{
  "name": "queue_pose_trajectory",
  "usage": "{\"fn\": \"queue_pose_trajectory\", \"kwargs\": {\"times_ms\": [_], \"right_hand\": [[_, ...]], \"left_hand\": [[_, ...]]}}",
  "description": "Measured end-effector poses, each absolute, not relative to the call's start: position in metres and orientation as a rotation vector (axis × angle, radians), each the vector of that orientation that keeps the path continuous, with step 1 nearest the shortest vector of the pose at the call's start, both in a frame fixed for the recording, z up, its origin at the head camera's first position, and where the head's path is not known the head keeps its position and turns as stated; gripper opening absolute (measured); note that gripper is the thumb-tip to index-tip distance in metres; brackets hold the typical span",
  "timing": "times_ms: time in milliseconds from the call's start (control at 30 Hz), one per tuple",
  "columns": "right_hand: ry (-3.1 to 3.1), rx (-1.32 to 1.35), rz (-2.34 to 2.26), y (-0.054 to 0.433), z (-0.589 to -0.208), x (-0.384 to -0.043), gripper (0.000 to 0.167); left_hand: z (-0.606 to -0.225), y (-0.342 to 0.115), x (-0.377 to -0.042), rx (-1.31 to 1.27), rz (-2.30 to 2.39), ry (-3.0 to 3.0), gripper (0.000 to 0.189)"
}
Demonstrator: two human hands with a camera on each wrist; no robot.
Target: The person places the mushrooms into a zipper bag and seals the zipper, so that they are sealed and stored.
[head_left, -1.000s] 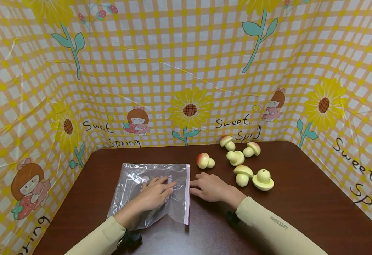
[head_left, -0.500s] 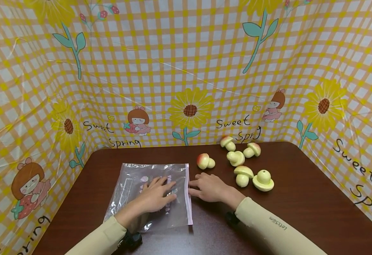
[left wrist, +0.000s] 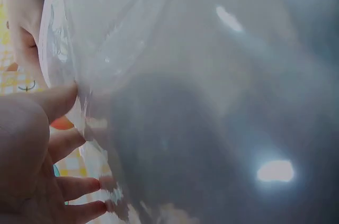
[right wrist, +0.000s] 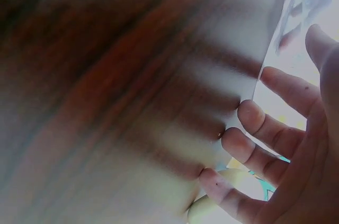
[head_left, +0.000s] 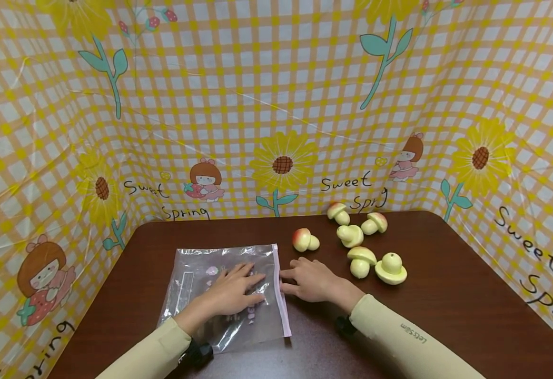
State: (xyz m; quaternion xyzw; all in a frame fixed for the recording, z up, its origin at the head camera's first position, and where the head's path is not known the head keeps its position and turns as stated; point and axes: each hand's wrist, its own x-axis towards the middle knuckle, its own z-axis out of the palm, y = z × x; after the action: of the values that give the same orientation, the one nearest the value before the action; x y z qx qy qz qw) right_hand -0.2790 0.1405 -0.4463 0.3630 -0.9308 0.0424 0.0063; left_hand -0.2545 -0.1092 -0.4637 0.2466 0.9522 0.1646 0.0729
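Observation:
A clear plastic zip bag (head_left: 196, 263) with a pink strip along its right edge and pink print lies on the dark table. My left hand (head_left: 231, 292) rests on it, fingers spread; the left wrist view has that hand's fingertips (left wrist: 87, 184) against the glossy film (left wrist: 175, 128). My right hand (head_left: 312, 279) is at the bag's pink edge, index finger and thumb right at the strip. In the right wrist view its fingertips (right wrist: 238, 144) touch the tabletop, fingers apart, nothing between them. The bag covers part of the table beneath the left hand.
Several toy mushrooms, cream with some reddish caps, stand at the back right. The nearest to the bag is a red-capped mushroom (head_left: 305, 240); another mushroom (head_left: 391, 269) sits cap down by the right forearm. A checked cloth (head_left: 238, 116) walls the table (head_left: 447, 295) behind and at both sides.
The bag has turned slightly: its far edge has shifted left, its near right corner right and towards me. My left hand has slid slightly with it; my right hand has barely moved.

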Motion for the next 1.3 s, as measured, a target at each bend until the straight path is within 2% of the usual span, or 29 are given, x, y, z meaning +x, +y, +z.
{"fn": "queue_pose_trajectory", "kwargs": {"times_ms": [400, 1000, 1133, 1300], "right_hand": [[-2.93, 1.135, 0.113, 0.1404, -0.4494, -0.2816, 0.046], [-2.935, 1.141, 0.095, 0.1406, -0.4509, -0.2819, 0.041], [-2.945, 1.131, 0.082, 0.141, -0.4509, -0.281, 0.042], [-2.96, 1.12, 0.086, 0.1405, -0.4506, -0.2798, 0.043]], "left_hand": [[-0.4683, -0.1078, -0.2562, 0.734, 0.551, 2.934, 0.042], [-0.4688, -0.1049, -0.2562, 0.759, 0.604, 3.011, 0.028], [-0.4684, -0.1052, -0.255, 0.714, 0.599, 3.005, 0.034], [-0.4686, -0.1067, -0.2546, 0.654, 0.45, 2.986, 0.066]]}}
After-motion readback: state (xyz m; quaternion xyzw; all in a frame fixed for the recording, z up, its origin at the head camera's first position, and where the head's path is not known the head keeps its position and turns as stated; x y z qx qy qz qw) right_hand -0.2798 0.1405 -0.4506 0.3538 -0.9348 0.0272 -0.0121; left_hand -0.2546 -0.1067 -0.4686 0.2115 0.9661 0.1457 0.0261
